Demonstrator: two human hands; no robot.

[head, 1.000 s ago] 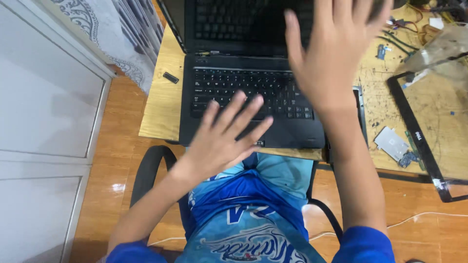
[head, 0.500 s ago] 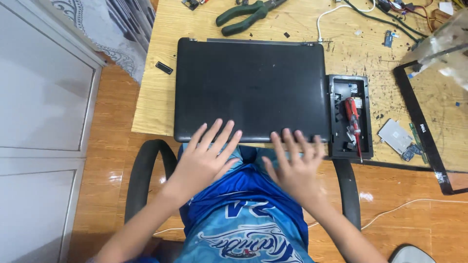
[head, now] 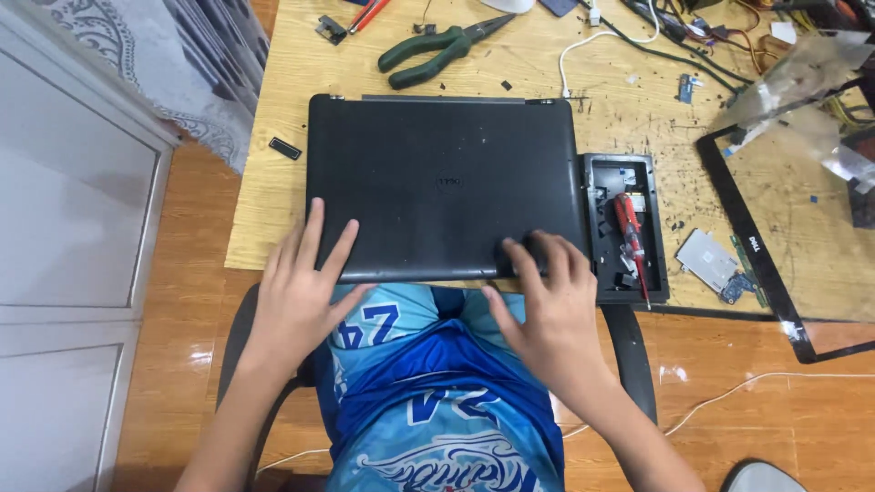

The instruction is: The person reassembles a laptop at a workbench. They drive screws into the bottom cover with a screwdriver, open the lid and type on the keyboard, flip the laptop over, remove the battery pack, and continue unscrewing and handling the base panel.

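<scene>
Head view looks straight down on a wooden desk (head: 273,118) with a closed black laptop (head: 444,187) lying flat in the middle of it, its near edge flush with the desk's front edge. At far left stands a white cabinet (head: 73,210), with a grey patterned cloth (head: 173,64) hanging beside the desk. A small black clip-like part (head: 285,148) lies on the wood just left of the laptop. The left hand (head: 301,292) rests with fingers spread and flat, the fingertips touching the laptop's near left corner; its grip is apart and holds nothing. Behind the laptop, green-handled pliers (head: 437,50) lie on the desk, well apart from both hands. The right hand (head: 547,301) lies with its fingers (head: 533,260) pressed on the lid's near right corner, slightly curled over the edge; its grip is apart too, clamped on nothing. Just beside the laptop's right edge sits a black plastic tray (head: 597,228), holding a red-handled screwdriver (head: 631,237) and small black bits. Further right lie a silver metal plate (head: 706,260), a small circuit board (head: 740,287), and a black screen bezel (head: 729,219) with clear film above it. Tangled cables (head: 674,36) run along the far right of the desk. A thin white cable (head: 747,387) crosses the wooden floor (head: 182,364) below.
</scene>
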